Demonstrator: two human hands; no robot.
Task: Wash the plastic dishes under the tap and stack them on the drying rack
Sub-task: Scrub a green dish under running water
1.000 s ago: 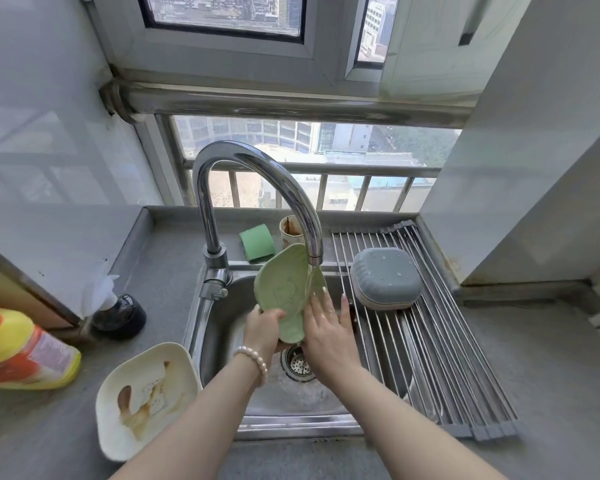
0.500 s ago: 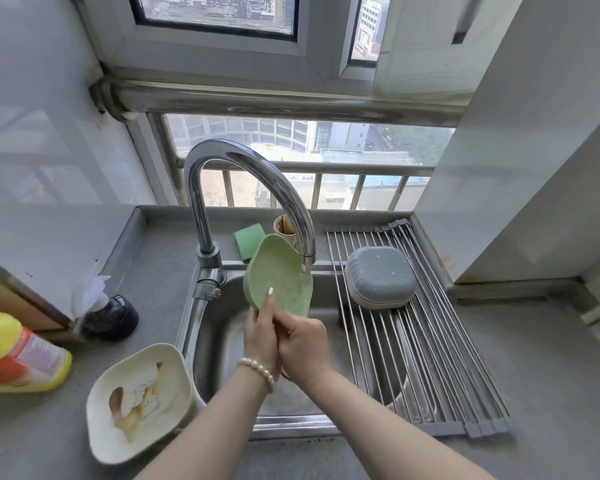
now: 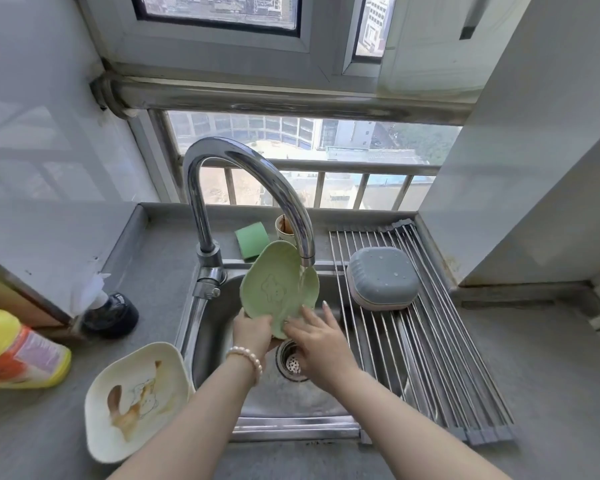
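The green dish stands tilted on edge over the sink, its long axis running up and away from the person, with tap water striking its upper right. The left grip is curled round the dish's lower edge, while the right grip lies with fingers extended on the lower right face, holding nothing. The drying rack, carrying an upturned grey dish, lies to the right, nearer the right grip; the stained cream dish waits on the desk at left.
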